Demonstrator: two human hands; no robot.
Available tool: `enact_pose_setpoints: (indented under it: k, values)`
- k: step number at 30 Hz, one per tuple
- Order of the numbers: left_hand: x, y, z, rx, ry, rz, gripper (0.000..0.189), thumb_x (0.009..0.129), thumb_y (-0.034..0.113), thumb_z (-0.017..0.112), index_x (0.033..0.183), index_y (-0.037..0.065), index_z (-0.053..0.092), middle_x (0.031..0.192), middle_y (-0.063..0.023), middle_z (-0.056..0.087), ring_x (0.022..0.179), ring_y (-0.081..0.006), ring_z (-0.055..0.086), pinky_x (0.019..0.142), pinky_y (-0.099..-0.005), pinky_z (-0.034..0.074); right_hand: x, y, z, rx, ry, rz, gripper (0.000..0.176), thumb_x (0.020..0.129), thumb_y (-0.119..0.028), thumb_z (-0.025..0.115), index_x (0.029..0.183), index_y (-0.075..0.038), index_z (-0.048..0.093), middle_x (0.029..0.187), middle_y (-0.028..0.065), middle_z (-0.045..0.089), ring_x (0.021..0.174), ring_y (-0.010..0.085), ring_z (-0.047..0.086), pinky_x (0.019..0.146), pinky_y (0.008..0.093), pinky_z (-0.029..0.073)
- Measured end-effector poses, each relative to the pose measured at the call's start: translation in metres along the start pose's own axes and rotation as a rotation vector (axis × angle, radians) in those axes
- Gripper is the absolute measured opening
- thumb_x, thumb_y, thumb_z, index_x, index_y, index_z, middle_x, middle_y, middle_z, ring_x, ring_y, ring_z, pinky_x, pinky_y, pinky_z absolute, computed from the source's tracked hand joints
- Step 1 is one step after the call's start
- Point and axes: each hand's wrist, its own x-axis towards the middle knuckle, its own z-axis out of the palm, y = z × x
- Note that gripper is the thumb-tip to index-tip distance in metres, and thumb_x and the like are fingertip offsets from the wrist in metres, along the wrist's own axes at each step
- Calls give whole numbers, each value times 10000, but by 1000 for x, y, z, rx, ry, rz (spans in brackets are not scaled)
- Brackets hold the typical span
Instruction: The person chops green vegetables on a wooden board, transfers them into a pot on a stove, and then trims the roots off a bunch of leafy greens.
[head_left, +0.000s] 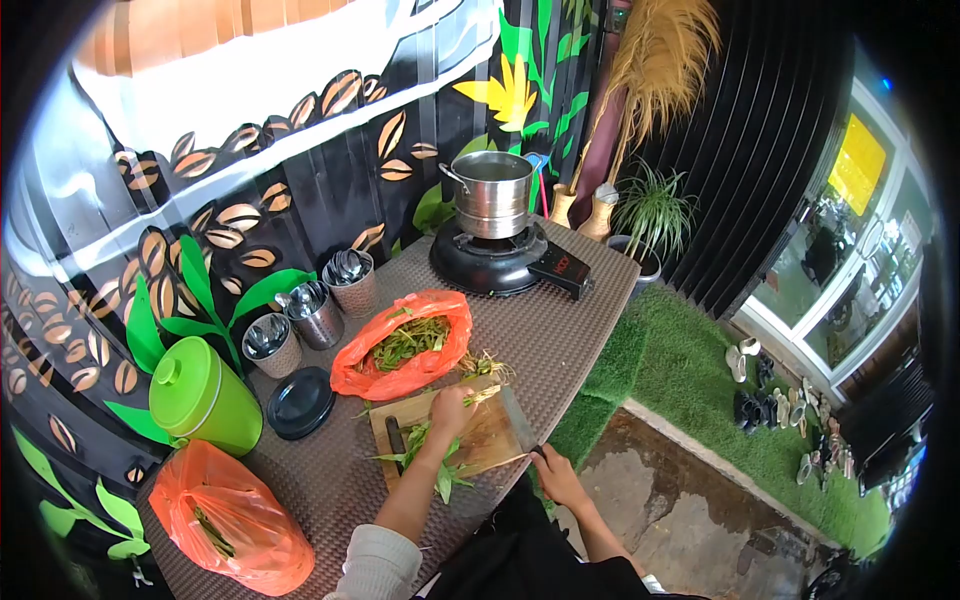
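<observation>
Greens (428,440), leafy and long-stemmed, lie on cutting board (490,442); left hand (450,408) clutches them, right hand (556,476) grip wraps cleaver (518,420).

left hand (450,408) curled palm-down, forearm extended, right hand (556,476) clenched

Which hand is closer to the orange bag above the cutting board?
Left. The left hand holds greens just below the bag; the right hand grips the cleaver farther off.
</observation>
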Motion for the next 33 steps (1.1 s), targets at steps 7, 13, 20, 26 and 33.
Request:
enact_pose_setpoints:
  k: [7,13,20,26,33]
  values:
    - [43,-7,-7,-437,118,-85,401,763,135,732,1114,-14,609,1041,-190,654,946,-271,652,795,-353,530,-3,3,-4,87,-69,149,249,961,-243,470,895,-3,473,476,66,482,364,160,500,362,312,386]
    - [34,-35,-16,-751,79,-27,378,776,98,726,1106,-42,605,1025,-141,671,927,-217,657,803,-312,529,8,-2,-19,63,-81,152,255,964,-255,462,941,-2,493,482,60,475,365,159,493,372,309,391]
    - [-29,-62,-34,-319,-67,-218,295,658,97,799,899,-24,680,837,-119,696,770,-182,674,712,-292,531,12,-1,-23,48,-204,80,282,962,-266,459,965,15,493,496,87,482,384,185,509,403,345,399]
    - [-35,-26,-48,-187,-130,-218,252,646,108,799,820,-30,680,779,-102,691,693,-173,653,638,-270,505,10,31,-13,-3,-214,-18,339,964,-306,453,1063,15,497,484,56,468,365,150,486,382,303,393]
    - [-28,-13,-53,-551,-79,-261,214,743,144,750,850,-32,689,781,-68,686,734,-115,629,645,-245,475,-8,8,-1,128,-176,48,296,968,-280,450,1041,1,505,468,35,453,364,135,475,369,285,373]
